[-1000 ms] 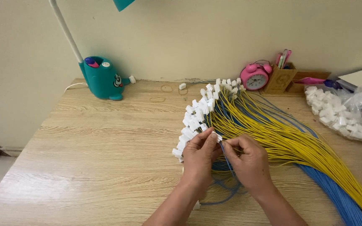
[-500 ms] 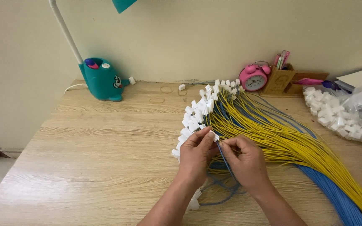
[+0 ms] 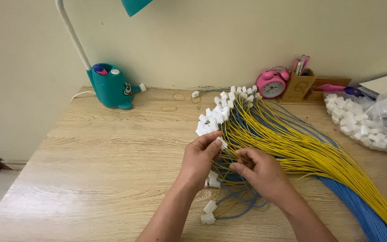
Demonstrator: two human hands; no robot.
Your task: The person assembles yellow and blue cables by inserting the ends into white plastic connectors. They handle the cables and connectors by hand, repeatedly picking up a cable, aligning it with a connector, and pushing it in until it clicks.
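There is just one camera, worn on the person's head. It looks down and forward over the wooden table (image 3: 90,170) toward its far edge and the wall (image 3: 202,40). It sits close, just above the near edge.

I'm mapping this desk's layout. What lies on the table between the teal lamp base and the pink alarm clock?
In the head view, between the teal lamp base and the pink alarm clock lie one loose white connector, faint ring marks, and the upper white connector ends of the wire bundle.

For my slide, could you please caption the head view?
Left hand pinches a white connector while right hand grips wires of the yellow and blue wire bundle on a wooden table.
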